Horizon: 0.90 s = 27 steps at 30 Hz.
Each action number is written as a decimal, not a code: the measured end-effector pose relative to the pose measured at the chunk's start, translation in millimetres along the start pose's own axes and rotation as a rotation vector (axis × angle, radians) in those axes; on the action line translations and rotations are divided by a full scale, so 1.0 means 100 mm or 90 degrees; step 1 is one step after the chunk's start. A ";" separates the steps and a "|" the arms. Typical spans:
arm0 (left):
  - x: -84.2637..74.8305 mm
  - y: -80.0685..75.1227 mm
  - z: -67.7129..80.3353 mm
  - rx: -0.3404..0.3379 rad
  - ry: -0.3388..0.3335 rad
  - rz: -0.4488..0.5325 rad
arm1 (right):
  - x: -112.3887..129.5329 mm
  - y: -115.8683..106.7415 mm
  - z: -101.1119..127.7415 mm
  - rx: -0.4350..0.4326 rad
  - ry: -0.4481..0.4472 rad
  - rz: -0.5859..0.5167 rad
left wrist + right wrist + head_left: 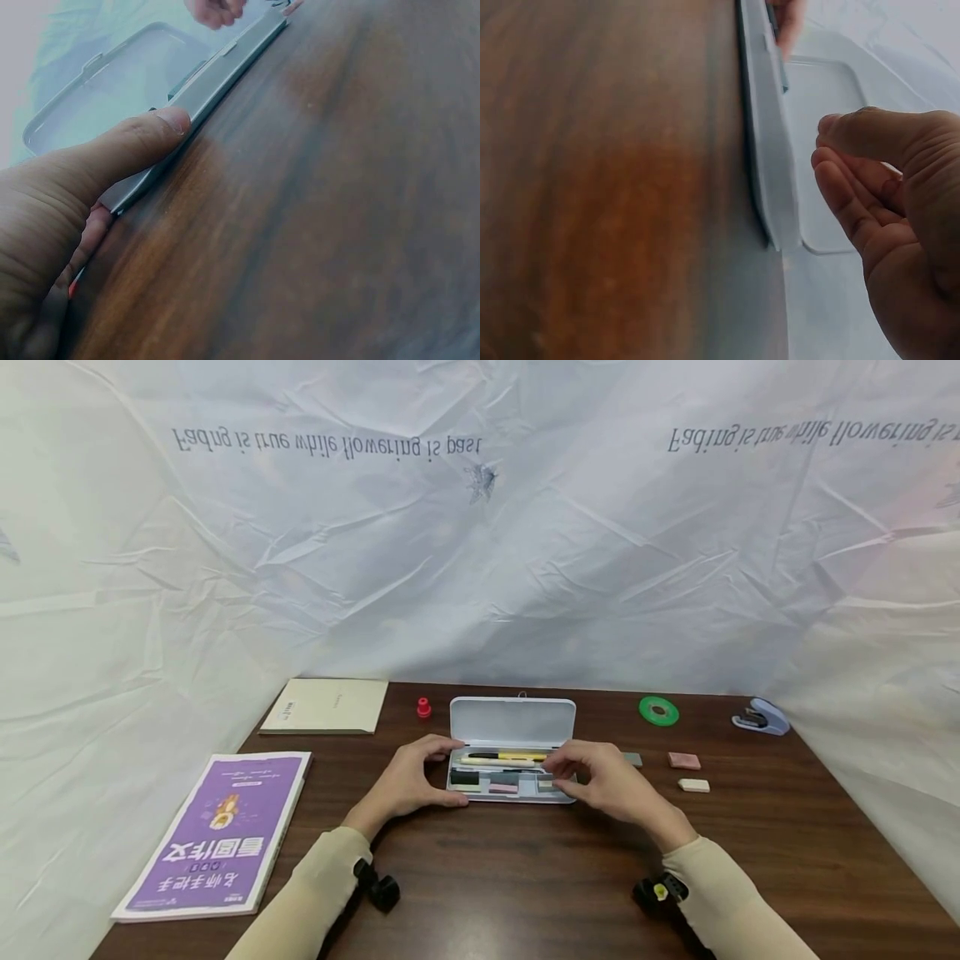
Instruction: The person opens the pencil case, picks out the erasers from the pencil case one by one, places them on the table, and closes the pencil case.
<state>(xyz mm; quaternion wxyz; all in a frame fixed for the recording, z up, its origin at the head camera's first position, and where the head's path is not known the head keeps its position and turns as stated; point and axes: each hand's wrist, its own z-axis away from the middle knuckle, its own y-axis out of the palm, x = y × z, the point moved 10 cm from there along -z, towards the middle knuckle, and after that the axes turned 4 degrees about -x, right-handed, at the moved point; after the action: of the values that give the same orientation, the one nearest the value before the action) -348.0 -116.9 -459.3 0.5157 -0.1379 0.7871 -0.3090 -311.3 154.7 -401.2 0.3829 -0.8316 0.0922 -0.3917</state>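
Note:
A pale pencil case (517, 800) lies in the middle of the table with its lid (513, 720) raised. Its back section holds a yellow pencil-like stick (522, 756) and a white pen (495, 762). Small blocks, one of them pink (502, 788), sit in the front compartments. My left hand (408, 777) grips the case's left end, the thumb (169, 120) on the front wall and fingers behind. Over the right end hovers my right hand (607, 777), its fingers (836, 184) loosely curved near the thumb. I see nothing between them.
Right of the case lie a pink eraser (684, 761), a white eraser (694, 785), a greenish block (633, 759), a green tape roll (658, 711) and a blue stapler (763, 717). At left are a purple book (217, 835), a cream notebook (326, 706) and a red stamp-like piece (423, 708).

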 end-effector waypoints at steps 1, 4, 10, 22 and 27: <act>0.00 0.00 0.00 0.000 0.000 0.000 | -0.01 0.02 0.00 0.008 0.003 0.012; -0.01 0.00 -0.01 0.000 -0.001 0.001 | -0.05 0.07 0.01 0.029 0.020 0.047; 0.00 0.00 -0.02 0.003 -0.002 0.001 | -0.04 0.11 0.00 0.054 0.019 0.077; -0.01 -0.01 -0.01 0.000 -0.002 0.001 | -0.06 0.13 0.00 0.056 -0.001 0.093; -0.02 -0.01 0.00 -0.001 0.000 -0.003 | -0.08 0.14 0.02 0.057 0.014 0.082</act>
<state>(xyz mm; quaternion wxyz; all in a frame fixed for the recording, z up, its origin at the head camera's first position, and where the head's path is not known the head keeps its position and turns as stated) -347.6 -116.4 -457.7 0.5146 -0.1400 0.7873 -0.3095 -313.6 149.6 -417.0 0.4429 -0.8016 0.1324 -0.3793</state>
